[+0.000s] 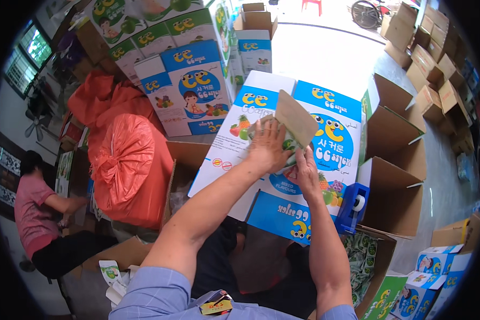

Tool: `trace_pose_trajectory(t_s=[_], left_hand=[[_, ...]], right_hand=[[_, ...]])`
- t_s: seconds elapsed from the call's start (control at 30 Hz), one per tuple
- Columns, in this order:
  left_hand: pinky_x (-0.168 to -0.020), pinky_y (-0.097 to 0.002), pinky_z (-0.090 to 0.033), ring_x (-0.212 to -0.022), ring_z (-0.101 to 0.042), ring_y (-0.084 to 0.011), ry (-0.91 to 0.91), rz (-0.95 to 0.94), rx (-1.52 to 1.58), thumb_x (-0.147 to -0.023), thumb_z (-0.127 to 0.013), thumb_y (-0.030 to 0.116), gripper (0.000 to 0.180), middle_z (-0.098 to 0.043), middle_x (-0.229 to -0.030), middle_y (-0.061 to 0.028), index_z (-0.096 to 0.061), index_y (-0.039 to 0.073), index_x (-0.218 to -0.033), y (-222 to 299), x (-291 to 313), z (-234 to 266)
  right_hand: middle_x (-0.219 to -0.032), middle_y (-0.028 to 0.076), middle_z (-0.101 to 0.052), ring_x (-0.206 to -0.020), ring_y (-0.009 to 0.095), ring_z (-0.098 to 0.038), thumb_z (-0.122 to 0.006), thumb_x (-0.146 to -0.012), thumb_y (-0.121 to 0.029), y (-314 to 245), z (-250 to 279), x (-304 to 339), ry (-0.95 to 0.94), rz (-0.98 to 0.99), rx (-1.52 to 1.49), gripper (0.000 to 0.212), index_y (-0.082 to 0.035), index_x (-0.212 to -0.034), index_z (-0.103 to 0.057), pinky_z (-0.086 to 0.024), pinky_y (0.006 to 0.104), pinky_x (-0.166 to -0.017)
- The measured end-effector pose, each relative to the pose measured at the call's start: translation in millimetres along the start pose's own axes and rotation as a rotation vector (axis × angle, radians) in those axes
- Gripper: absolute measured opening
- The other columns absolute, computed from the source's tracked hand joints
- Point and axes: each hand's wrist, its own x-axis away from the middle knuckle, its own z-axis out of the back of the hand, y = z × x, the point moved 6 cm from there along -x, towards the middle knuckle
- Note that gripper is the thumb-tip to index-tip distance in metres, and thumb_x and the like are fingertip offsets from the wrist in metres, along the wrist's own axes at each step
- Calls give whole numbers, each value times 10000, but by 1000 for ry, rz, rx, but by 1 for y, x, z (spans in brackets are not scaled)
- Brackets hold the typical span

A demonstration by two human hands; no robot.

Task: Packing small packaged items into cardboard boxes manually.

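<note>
A small carton with a bare brown inner flap and green print on its outer side is between my hands. My left hand lies over its left side, with the fingers bent around it. On its lower right edge, my right hand grips with the fingers close together. Beneath it is a large blue and white printed carton, which bears my work. A blue tape dispenser stands at that carton's right edge, beside my right forearm. My hands hide part of the small carton.
Red sacks stand at the left, near a person in a pink shirt. Printed cartons are stacked behind. Open brown boxes line the right side. A box of green packets sits by my right elbow.
</note>
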Motion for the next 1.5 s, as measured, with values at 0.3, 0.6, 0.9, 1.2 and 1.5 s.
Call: trace_pose_trajectory(t_s=[0.3,0.6,0.9,1.2,1.5], left_hand=[[-1233,-534,-301,-1469,-484,-344,580,54,543,-996,-695,399,759,-543,-1537,-242,-457,-18,-1584,-77,32,43],[-1071,-355,-460,-1381,-558,-281,150,489,1444,-1045,-654,374,675,-525,-1550,-275,-498,-66,-1532,-53,69,-56],[-1264,-541,-254,-1523,-382,-378,447,-129,385,-1036,-637,378,671,-445,-1608,-212,-480,-45,-1533,35,115,58],[-1306,-562,-159,-1593,-271,-361,88,-102,388,-1038,-623,439,753,-353,-1676,-194,-411,-38,-1582,48,85,16],[-1287,-621,-137,-1588,-261,-337,201,-229,327,-1035,-588,525,730,-374,-1674,-140,-445,88,-1602,51,80,22]], right_hand=[[-1475,80,-526,-1167,147,-579,-499,-1141,-407,-13,-3,28,107,-309,-298,652,-105,-1670,-266,-515,259,-917],[-1606,130,-445,-1442,219,-485,-365,-1167,-416,23,4,36,63,-106,-30,634,-53,-1677,-261,-442,314,-1122],[-1640,157,-442,-1508,238,-442,-282,-1176,-442,19,24,38,77,-180,-113,645,-20,-1661,-329,-383,373,-1223],[-1607,170,-484,-1449,260,-499,-289,-1179,-389,22,22,35,139,-166,-157,598,-7,-1625,-402,-415,374,-1180],[-1486,186,-602,-1340,247,-598,-287,-1172,-389,33,29,28,141,-224,-156,594,2,-1578,-473,-483,366,-1109]])
